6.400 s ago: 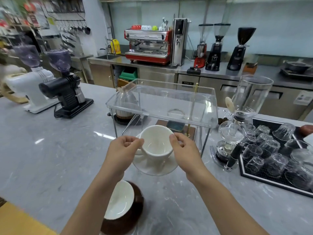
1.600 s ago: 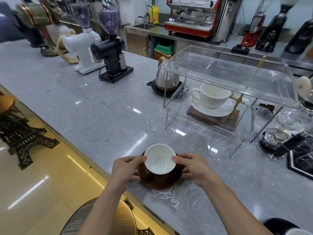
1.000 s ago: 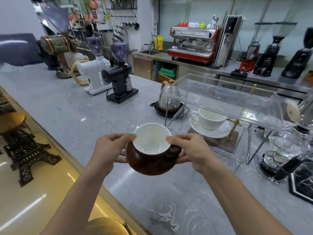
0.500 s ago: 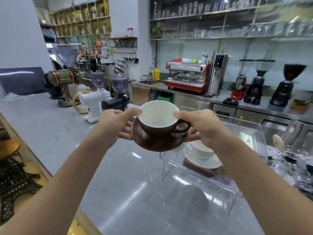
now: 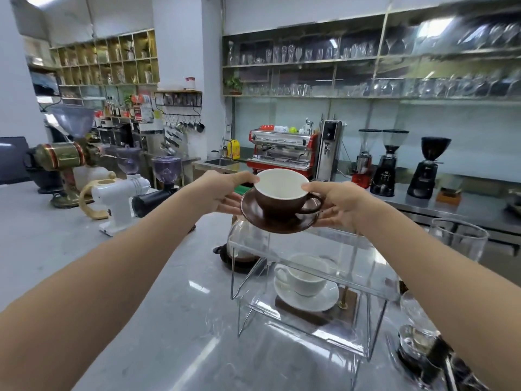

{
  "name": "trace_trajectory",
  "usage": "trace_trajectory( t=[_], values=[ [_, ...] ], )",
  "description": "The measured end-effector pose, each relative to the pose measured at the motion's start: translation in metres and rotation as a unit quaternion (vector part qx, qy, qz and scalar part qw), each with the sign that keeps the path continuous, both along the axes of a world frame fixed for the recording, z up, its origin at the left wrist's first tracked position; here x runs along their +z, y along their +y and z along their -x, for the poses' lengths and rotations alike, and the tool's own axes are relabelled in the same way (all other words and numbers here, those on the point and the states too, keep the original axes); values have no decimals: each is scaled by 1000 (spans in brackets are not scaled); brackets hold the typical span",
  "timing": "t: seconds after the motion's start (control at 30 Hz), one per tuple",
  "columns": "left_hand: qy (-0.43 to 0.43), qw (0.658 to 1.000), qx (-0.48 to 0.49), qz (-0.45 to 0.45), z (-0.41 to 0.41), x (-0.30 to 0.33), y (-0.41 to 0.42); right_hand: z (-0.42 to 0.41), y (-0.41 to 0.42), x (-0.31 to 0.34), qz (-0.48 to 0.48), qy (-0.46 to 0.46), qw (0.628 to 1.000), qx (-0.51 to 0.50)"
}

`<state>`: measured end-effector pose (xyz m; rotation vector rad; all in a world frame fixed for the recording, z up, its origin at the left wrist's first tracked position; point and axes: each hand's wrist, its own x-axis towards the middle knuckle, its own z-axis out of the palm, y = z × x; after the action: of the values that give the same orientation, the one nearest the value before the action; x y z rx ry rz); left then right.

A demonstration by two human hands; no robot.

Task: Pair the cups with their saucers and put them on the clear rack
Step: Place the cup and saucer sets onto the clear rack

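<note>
Head view: brown cup (image 5: 277, 204), white inside, seated on brown saucer (image 5: 279, 222), both raised in the air above the clear rack (image 5: 310, 280), not touching it. Left hand (image 5: 222, 190) at 9 o'clock of the cup, thumb hooked on the rim, fingers curled under the saucer edge. Right hand (image 5: 335, 203) at 3 o'clock, thumb on the rim, fingers beneath the saucer, the cup's handle pointing toward that palm. Both hands clamped on the pair, arms stretched forward.

Below, at 6 o'clock of the held pair: white cup (image 5: 303, 277) upright on white saucer (image 5: 307, 299), resting on the rack's lower shelf over a dark wooden base (image 5: 318, 314). Upper shelf of the rack bare of crockery under the brown saucer. Rack standing on the grey marble surface (image 5: 158, 320).

At 9 o'clock of the rack, a kettle (image 5: 242, 244) on a dark base, partly hidden behind the clear panel. Further toward 10 o'clock, a white grinder (image 5: 118, 198), a black grinder (image 5: 158, 190) and a brass-coloured mill (image 5: 64, 159). At 12 o'clock on the back counter, a red espresso machine (image 5: 282, 149), with three more grinders toward 2 o'clock. At 4 o'clock, glass syphon parts (image 5: 423, 334), blurred. Glassware on wall shelves above.
</note>
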<state>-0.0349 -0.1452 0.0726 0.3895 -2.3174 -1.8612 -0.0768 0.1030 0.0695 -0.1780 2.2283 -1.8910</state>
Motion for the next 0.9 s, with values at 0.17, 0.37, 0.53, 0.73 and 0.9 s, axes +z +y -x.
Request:
trace_trajectory(
  t=[0.17, 0.37, 0.53, 0.73, 0.9],
  values=[
    [-25, 999, -3, 46, 28, 2, 5, 23, -2, -4, -30, -12, 999, -18],
    [-64, 993, -5, 97, 49, -11, 1, 40, -7, -28, -50, -49, 998, -10],
    [-80, 992, -12, 101, 58, -24, -3, 46, -7, -39, -61, -51, 997, -2],
    [-85, 991, -23, 98, 62, -31, -5, 47, -8, -45, -75, -54, 996, 4],
    [-82, 992, -20, 98, 63, -35, -7, 48, -10, -49, -81, -65, 995, 4]
  ],
)
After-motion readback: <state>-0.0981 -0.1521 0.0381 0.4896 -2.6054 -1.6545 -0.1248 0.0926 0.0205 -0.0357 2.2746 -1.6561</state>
